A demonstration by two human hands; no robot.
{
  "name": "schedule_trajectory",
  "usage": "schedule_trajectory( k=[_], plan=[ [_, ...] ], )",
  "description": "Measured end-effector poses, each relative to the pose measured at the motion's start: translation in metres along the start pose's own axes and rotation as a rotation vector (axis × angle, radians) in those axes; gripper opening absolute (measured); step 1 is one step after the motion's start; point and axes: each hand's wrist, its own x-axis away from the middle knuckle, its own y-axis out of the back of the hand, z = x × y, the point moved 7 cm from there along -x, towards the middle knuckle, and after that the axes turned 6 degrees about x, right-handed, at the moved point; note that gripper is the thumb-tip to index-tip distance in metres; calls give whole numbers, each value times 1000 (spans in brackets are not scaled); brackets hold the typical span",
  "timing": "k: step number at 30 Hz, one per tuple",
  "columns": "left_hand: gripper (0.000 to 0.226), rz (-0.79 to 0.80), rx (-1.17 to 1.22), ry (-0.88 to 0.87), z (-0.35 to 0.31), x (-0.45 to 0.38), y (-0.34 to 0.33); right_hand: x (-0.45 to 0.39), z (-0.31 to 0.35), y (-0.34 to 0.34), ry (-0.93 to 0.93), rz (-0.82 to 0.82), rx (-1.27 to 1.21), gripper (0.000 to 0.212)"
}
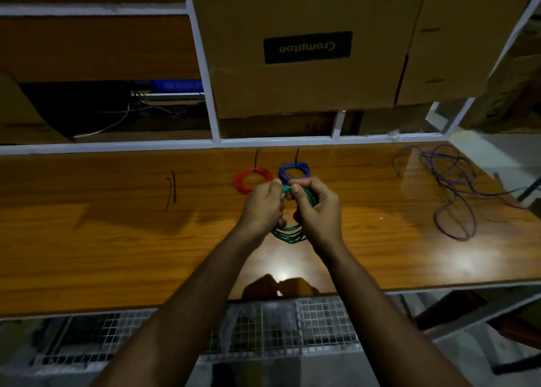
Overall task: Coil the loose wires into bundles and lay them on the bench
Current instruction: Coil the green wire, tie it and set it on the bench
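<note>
A coil of green wire (288, 234) hangs above the wooden bench (117, 240), held at its top by both hands. My left hand (263, 208) and my right hand (317, 211) pinch the coil close together, fingers closed on it. Behind them a red coil (244, 178) and a blue coil (294, 170) lie flat on the bench, each tied with a black cable tie. A loose purple wire (450, 187) sprawls uncoiled at the bench's right end.
Two spare black cable ties (172, 189) lie on the bench at the left. A large cardboard box (307, 47) sits on the shelf behind. A white frame rail borders the back. Wire mesh (278, 328) shows below the front edge.
</note>
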Motion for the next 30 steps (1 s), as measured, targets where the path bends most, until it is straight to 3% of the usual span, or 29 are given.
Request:
schedule_trajectory(
  k=[3, 7, 10, 14, 17, 24, 26, 28, 30],
  plan=[
    [38, 15, -80, -35, 9, -25, 34, -16, -8, -36, -44, -29, 33, 20],
    [37, -23, -327, -197, 9, -46, 71, -30, -20, -79, -98, -43, 36, 15],
    [36, -50, -378, -251, 11, -64, 98, -40, -27, -111, -153, -47, 23, 13],
    [38, -80, -442, -201, 28, -88, 121, -49, -50, -142, -375, 2, -156, 10],
    [39, -106, -413, -153, 41, -102, 141, -62, -58, -162, -411, 114, -231, 10],
    [33, -182, -234, 50, 51, -116, 192, -85, -74, -219, -532, 411, -356, 43],
    [35, -144, -242, 198, 69, -128, 213, -93, -83, -235, -551, 436, -278, 38],
    [57, -272, -300, 150, 63, -132, 240, -103, -92, -257, -519, 471, -196, 32],
    [53, -242, -286, 150, 68, -142, 263, -111, -95, -277, -477, 513, -80, 25]
  ],
)
